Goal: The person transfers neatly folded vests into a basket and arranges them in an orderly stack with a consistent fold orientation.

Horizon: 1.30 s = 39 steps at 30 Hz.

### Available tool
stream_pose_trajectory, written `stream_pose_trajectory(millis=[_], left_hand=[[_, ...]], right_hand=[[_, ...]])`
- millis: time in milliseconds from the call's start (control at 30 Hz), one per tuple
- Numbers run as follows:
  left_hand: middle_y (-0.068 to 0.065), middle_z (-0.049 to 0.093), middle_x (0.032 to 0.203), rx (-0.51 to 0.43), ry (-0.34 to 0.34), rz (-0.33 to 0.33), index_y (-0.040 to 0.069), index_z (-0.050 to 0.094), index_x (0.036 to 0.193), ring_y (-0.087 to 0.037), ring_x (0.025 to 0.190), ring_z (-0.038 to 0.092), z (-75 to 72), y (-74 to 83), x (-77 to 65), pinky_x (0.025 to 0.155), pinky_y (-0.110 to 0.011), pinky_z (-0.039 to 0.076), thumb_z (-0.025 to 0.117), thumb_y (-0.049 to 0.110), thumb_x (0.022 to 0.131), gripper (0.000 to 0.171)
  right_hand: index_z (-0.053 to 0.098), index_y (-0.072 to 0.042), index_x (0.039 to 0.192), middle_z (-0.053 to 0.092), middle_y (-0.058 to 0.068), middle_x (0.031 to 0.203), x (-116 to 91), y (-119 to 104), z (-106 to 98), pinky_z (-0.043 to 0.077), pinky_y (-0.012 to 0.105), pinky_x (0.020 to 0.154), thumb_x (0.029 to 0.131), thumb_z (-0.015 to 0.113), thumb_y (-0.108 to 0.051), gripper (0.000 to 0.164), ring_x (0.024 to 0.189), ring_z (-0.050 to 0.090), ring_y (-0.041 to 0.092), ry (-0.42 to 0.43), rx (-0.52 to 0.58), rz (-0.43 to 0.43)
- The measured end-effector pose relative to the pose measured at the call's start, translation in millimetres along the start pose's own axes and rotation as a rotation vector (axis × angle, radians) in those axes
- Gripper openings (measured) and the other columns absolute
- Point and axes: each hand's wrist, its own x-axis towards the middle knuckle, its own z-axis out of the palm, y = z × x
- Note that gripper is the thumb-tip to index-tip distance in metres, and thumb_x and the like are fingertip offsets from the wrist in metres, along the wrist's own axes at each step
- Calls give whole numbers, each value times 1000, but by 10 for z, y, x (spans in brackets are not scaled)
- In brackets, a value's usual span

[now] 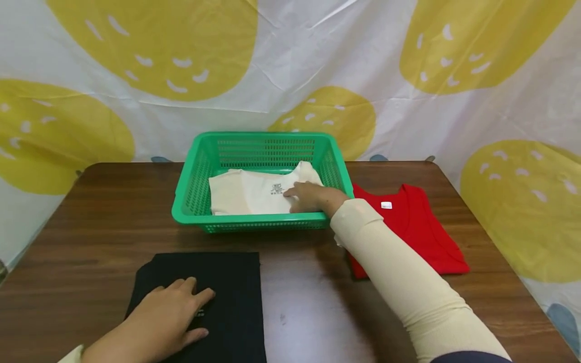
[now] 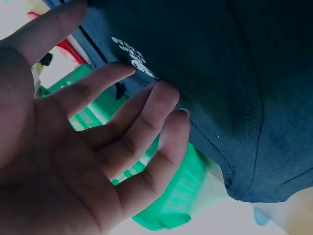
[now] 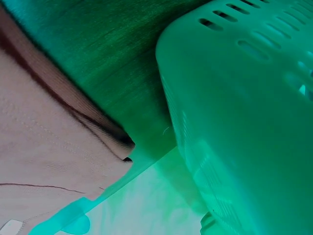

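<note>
My right hand point(image 1: 309, 195) reaches over the front right of a green plastic basket point(image 1: 254, 219) and rests on a folded cream shirt point(image 1: 233, 191) inside it. Its fingers lie beside a small printed label mark on the cloth. My left hand point(image 1: 165, 313), fingers spread and loosely bent, lies over a folded black shirt point(image 1: 236, 295) on the near left. In the left wrist view its fingertips touch or nearly touch the dark cloth point(image 2: 205, 63). The right wrist view shows the basket's wall point(image 3: 234, 107) but not the hand.
A folded red shirt point(image 1: 415, 224) with a white neck label lies right of the basket, partly under my right forearm. Everything stands on a brown wooden table point(image 1: 91, 227). Behind it hangs a white curtain point(image 1: 290, 60) with yellow shapes.
</note>
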Motion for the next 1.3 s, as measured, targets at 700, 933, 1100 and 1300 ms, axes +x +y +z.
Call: stream_pose_trajectory(millis=[700, 933, 1100, 1300], left_hand=[[-13, 67, 117, 182, 33, 200, 21, 66, 131, -26, 102, 68, -86, 651, 375, 82, -45, 56, 79, 49, 81, 59], [-13, 66, 121, 244, 119, 263, 20, 65, 133, -23, 101, 67, -120, 834, 509, 79, -41, 55, 74, 53, 85, 59], [-9, 64, 115, 265, 151, 304, 22, 64, 134, -20, 95, 64, -109, 896, 579, 73, -37, 53, 73, 53, 85, 59], [-8, 63, 108, 253, 190, 328, 22, 64, 133, -18, 89, 60, -59, 917, 596, 67, -33, 49, 74, 52, 85, 58]], right_hand=[[40, -19, 154, 26, 14, 165, -4, -27, 8, 19, 47, 124, 101, 55, -28, 56, 154, 20, 32, -11, -16, 13], [40, -17, 154, 27, 16, 164, -31, 8, -34, 19, 47, 124, 101, 55, -27, 56, 154, 21, 33, -7, -25, -9], [39, -16, 154, 28, 15, 164, -18, 23, -17, 19, 46, 124, 101, 54, -27, 56, 154, 20, 31, -4, -37, -18], [39, -16, 154, 27, 15, 164, -18, -3, -27, 20, 45, 124, 101, 54, -28, 57, 154, 20, 30, -10, -54, -22]])
